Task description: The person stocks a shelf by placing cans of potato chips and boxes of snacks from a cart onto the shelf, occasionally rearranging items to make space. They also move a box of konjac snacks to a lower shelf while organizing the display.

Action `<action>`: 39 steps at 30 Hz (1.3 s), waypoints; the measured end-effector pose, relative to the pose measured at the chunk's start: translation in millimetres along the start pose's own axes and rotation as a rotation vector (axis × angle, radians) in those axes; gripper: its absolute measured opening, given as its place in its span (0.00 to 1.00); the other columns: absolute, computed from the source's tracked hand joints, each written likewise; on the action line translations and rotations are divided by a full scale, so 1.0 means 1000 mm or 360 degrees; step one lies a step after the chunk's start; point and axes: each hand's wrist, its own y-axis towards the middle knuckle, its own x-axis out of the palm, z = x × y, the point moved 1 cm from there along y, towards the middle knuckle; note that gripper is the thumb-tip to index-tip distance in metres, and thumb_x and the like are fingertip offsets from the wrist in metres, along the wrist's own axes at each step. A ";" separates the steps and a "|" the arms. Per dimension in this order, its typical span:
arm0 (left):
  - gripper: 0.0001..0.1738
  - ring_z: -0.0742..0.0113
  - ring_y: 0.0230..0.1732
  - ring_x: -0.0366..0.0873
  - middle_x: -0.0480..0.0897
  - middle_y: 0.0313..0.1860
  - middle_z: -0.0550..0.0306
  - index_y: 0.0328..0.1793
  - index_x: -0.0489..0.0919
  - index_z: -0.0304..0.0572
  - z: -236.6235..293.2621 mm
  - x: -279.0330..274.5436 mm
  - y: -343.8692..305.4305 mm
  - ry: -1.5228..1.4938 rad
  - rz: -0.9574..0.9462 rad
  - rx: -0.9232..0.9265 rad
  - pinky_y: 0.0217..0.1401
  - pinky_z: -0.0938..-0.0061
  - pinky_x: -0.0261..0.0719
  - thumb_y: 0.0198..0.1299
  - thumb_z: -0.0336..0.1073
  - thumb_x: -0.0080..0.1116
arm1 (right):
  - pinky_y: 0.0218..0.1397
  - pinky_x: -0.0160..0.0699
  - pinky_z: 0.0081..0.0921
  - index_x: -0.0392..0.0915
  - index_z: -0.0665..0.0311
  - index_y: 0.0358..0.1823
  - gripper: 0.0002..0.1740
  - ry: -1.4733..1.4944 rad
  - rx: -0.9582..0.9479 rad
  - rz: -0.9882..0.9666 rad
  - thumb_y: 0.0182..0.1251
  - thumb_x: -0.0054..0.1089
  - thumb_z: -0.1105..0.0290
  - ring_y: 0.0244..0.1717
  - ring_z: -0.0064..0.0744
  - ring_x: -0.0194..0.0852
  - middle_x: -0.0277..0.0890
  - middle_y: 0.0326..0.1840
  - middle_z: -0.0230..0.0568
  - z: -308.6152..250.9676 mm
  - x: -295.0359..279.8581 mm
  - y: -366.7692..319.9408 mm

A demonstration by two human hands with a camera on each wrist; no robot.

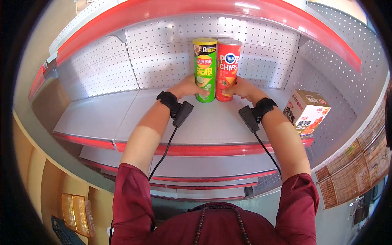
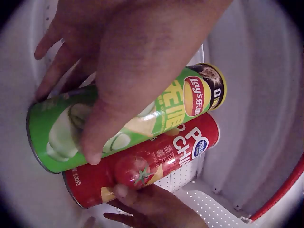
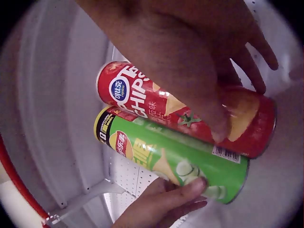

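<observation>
Two chip cans stand upright side by side toward the back of a grey shelf (image 1: 179,122). The green Lay's can (image 1: 205,71) with a yellow lid is on the left. Close against it on the right is the red potato chips can (image 1: 228,67). My left hand (image 1: 185,87) holds the green can low down, thumb (image 2: 97,137) across its front and fingers behind its side. In the same way my right hand (image 1: 247,90) grips the red can near its base, its thumb (image 3: 219,126) over the printed front. The far sides of both cans are hidden.
A brown and white snack box (image 1: 307,112) stands at the shelf's right end. Behind the cans rises a perforated back panel (image 1: 163,57). A red-edged shelf (image 1: 212,8) hangs above, and lower shelves (image 1: 212,165) lie below. Cables run from both wrist cameras.
</observation>
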 end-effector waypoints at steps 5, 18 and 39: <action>0.33 0.66 0.48 0.75 0.78 0.49 0.56 0.57 0.70 0.41 -0.001 0.002 -0.011 -0.0043 -0.0090 0.0077 0.44 0.72 0.76 0.42 0.32 0.71 | 0.42 0.68 0.36 0.68 0.56 0.54 0.37 0.0081 -0.0035 -0.0052 0.40 0.71 0.51 0.50 0.36 0.67 0.72 0.51 0.38 0.001 0.003 -0.019; 0.31 0.69 0.42 0.77 0.79 0.44 0.59 0.54 0.73 0.42 0.016 0.016 -0.050 -0.0046 -0.0093 0.0146 0.37 0.74 0.77 0.40 0.33 0.71 | 0.60 0.65 0.31 0.68 0.65 0.56 0.34 0.0339 -0.0161 -0.0149 0.43 0.71 0.71 0.54 0.35 0.71 0.74 0.53 0.41 -0.019 0.002 -0.071; 0.39 0.65 0.54 0.74 0.76 0.53 0.53 0.59 0.68 0.38 0.032 0.037 -0.079 -0.0164 0.0196 0.0102 0.58 0.71 0.69 0.37 0.35 0.72 | 0.58 0.68 0.31 0.68 0.65 0.53 0.38 0.0637 -0.0421 -0.0061 0.33 0.74 0.76 0.54 0.34 0.70 0.73 0.52 0.41 0.010 0.008 -0.066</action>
